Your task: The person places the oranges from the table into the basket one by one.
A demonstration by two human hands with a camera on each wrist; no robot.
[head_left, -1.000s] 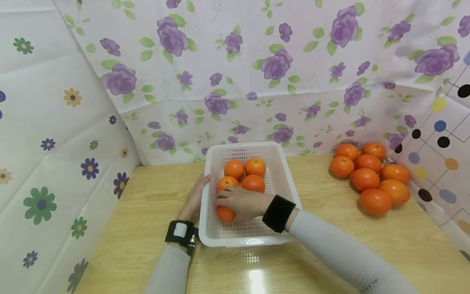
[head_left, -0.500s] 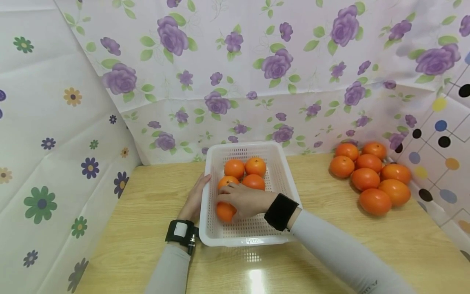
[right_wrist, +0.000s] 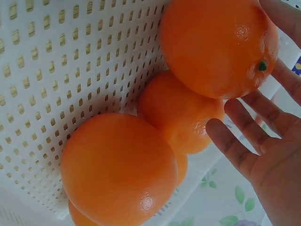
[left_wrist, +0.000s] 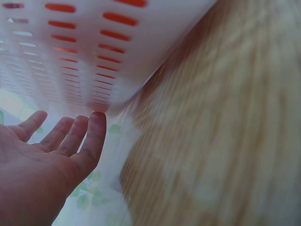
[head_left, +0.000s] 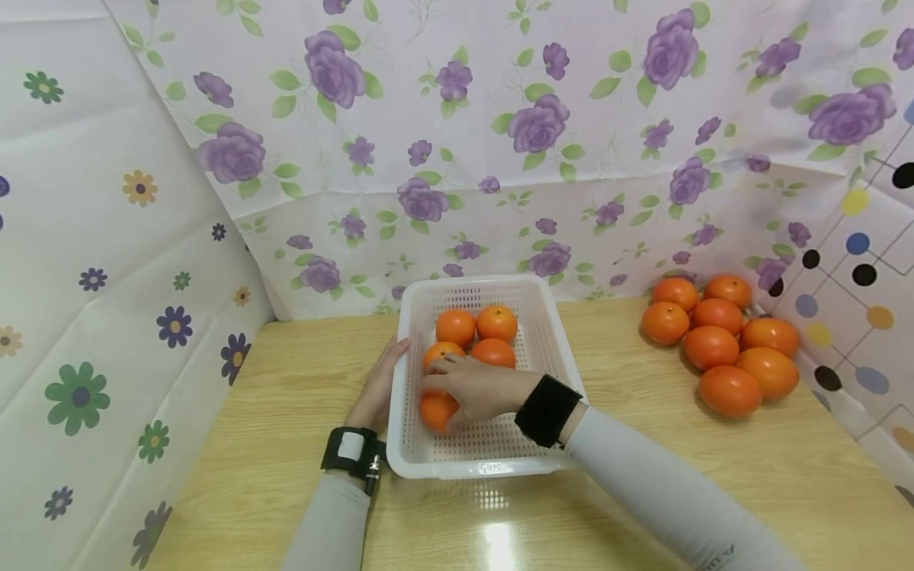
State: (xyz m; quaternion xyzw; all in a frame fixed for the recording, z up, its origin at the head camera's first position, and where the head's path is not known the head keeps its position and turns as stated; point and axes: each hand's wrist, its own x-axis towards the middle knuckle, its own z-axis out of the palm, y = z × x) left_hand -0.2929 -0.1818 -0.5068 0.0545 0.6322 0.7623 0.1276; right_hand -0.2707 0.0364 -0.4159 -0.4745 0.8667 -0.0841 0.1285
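- The right hand (head_left: 474,386) curls over an orange (head_left: 437,411) at the near left of the basket (head_left: 457,471), thumb on one side and fingers on the other, perhaps to settle it in line with its neighbours; whether the fruit rests fully on the basket's floor I cannot tell.
- The left hand (head_left: 374,388) lies along the basket's outer left wall, fingers extended and slightly spread, a digit at the rim, probably to keep the basket from sliding.
- The white, slotted basket stands upright on the bench (head_left: 286,396) and holds five oranges: the gripped one and four others (head_left: 493,354) in two rows of two beyond it. They crowd the far and left part; bare floor shows on the near right.
- Well apart on the right, eight loose oranges (head_left: 710,348) cluster on the bench, seemingly grouped within the right hand's reach.
- A flowered sheet (head_left: 485,230) hangs behind the bench.
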